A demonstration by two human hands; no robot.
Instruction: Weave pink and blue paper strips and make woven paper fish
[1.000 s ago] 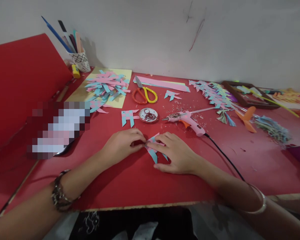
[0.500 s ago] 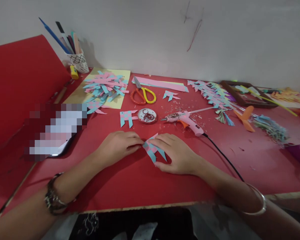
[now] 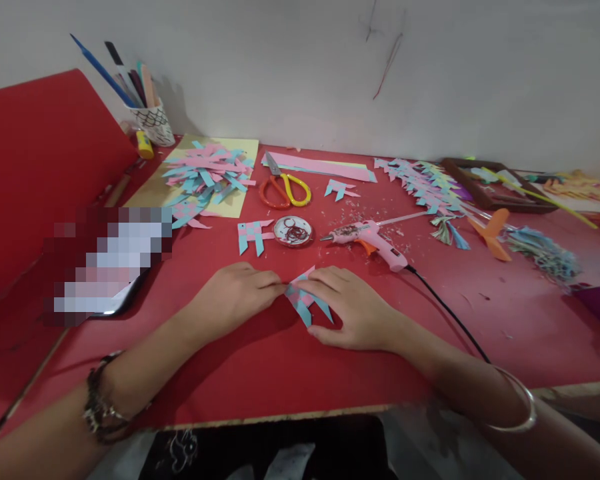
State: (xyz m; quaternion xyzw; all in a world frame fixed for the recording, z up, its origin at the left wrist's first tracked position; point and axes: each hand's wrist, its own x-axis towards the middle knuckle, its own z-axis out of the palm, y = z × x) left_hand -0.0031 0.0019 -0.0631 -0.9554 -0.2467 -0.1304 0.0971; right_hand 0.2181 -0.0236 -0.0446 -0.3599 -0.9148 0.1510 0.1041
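Observation:
A small fish woven from pink and light-blue paper strips (image 3: 304, 299) lies on the red table in front of me. My right hand (image 3: 353, 307) rests over its right side, fingers on top and thumb at the lower edge, holding it down. At the fish's left point are the pinched fingertips of my left hand (image 3: 245, 290); whatever is between them is hidden. Just beyond my hands sits a round white dish (image 3: 293, 231) with dark red thread-like curls. Left of the dish lies another woven paper fish (image 3: 253, 236).
A pink glue gun (image 3: 367, 241) with a black cord lies right of the dish. Scissors (image 3: 286, 190) and a paper-strip pile (image 3: 207, 173) are farther back. A phone (image 3: 115, 267) lies left. Fish garlands (image 3: 420, 183) and tassels lie right. A pen cup (image 3: 153, 123) stands by the wall.
My left fingertips stay at the fish's left point and look slightly more tightly pinched. The fish and my right hand have hardly moved; the whole view has shifted a little.

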